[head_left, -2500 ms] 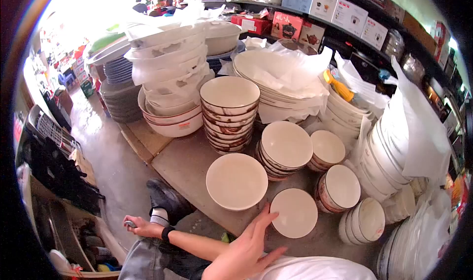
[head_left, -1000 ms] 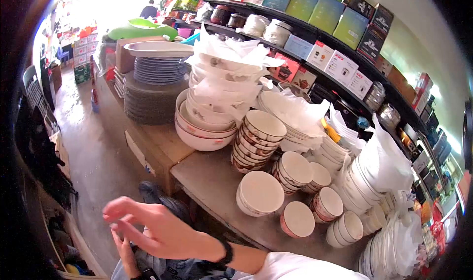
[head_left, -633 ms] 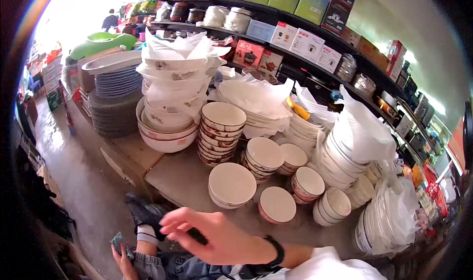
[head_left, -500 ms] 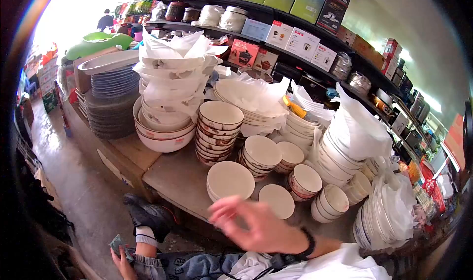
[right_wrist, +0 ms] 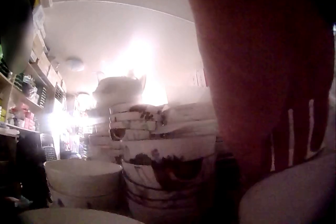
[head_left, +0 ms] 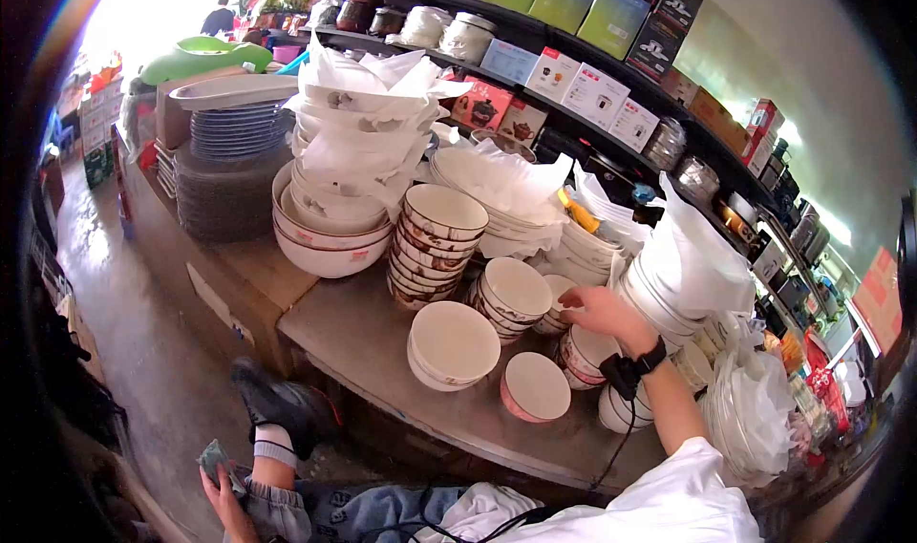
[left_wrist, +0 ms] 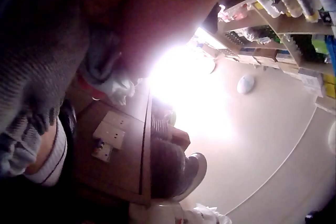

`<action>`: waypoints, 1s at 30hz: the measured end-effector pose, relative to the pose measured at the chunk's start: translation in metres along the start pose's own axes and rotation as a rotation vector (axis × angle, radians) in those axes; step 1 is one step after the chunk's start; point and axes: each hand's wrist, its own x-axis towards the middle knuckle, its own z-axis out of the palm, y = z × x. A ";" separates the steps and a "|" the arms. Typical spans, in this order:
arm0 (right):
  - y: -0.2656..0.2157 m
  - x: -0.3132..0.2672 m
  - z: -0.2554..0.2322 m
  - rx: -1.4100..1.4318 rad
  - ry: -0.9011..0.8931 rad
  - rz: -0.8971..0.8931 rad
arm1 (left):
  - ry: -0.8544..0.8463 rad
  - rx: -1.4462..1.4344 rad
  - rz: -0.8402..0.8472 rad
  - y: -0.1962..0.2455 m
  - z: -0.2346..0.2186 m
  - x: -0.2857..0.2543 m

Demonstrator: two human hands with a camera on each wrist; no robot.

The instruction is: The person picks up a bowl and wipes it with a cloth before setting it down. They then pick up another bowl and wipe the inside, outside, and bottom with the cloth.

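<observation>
My left hand (head_left: 227,505) is low at the left beside the raised leg, its fingers holding a crumpled grey-green cloth (head_left: 215,458). In the left wrist view the cloth (left_wrist: 122,88) shows below the dark hand. My right hand (head_left: 608,316) reaches over the table, fingers extended, fingertips at the rim of a short stack of small bowls (head_left: 556,295). Under its wrist stand red-patterned bowls (head_left: 585,350) and plain white bowls (head_left: 623,414). In front are a single pink-sided bowl (head_left: 535,387) and a wider white bowl stack (head_left: 454,344). Brown-patterned bowls (head_left: 511,290) stand just left of the hand.
A tall brown-patterned bowl stack (head_left: 435,247) and paper-wrapped bowls (head_left: 358,151) rise behind. Paper-lined plates (head_left: 497,242) and wrapped bowls (head_left: 683,266) line the back and right. A black cable (head_left: 616,452) hangs from the right wrist over the table edge (head_left: 430,428).
My right hand left the front bowls, passed near my left hand, then swung right and farther in to the small bowl stack. My left hand stayed low at the left.
</observation>
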 end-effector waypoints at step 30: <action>-0.006 -0.017 -0.006 -0.031 0.493 0.125 | 0.097 -0.022 -0.060 0.004 0.002 0.000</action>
